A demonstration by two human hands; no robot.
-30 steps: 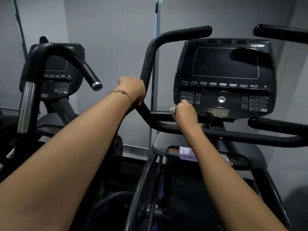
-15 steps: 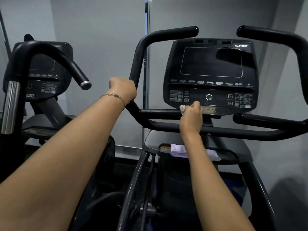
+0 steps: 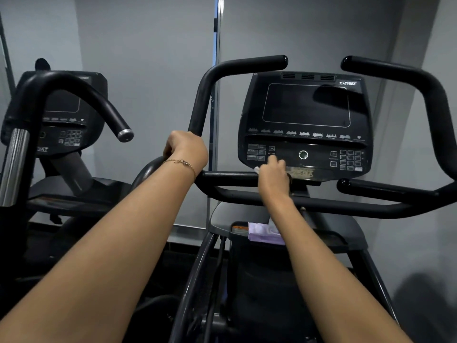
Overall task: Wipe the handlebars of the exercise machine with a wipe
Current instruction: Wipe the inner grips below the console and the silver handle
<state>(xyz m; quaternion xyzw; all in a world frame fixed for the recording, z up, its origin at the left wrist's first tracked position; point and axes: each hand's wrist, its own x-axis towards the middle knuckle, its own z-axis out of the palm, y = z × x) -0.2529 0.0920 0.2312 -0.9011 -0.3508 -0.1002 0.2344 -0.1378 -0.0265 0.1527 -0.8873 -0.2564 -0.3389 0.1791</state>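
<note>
Two hands on black handlebars (image 3: pixel 247 64) | left hand (image 3: pixel 188 149) clenched round upright | right hand (image 3: pixel 273 178) grasping white wipe (image 3: pixel 257 169) on inner bar under console (image 3: pixel 306 107) edge | bare bar between.

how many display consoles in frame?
2. Black Cybex-branded console straight ahead, beyond the right hand; second black console at left, partly behind a curved black handlebar. Others may be off-frame.

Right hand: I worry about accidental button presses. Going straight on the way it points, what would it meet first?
Probably the console's left button cluster: the right hand, gripping the wipe on the inner bar, points up and forward just below it. Depth is unclear.
</note>
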